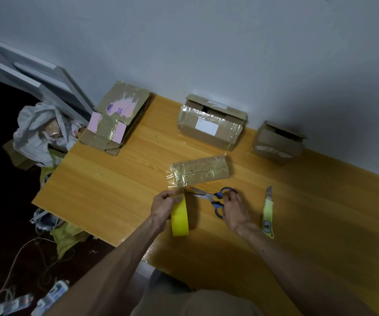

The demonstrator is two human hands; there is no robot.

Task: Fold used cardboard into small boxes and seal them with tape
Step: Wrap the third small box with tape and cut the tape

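- The small taped box (201, 171) lies on its side on the wooden table (106, 185), just beyond both hands; it is wrapped in glossy clear tape, so it probably weighs little and is slick, and it would skid if pulled by the tape alone
- The left hand (164, 205) grips the yellow tape roll (180, 216), which stands on edge on the table; its fingertips pinch at the top of the roll, where a loose clear strip (172, 182) seems to run up to the box's left end
- That strip is limp and sticky; it is best kept taut and held by its edges, or it will fold onto itself
- The right hand (234, 207) closes on the blue handles of the scissors (209, 197), blades pointing at the strip; whether fingers are through the loops I cannot tell
- A utility knife (268, 213) lies to the right, untouched
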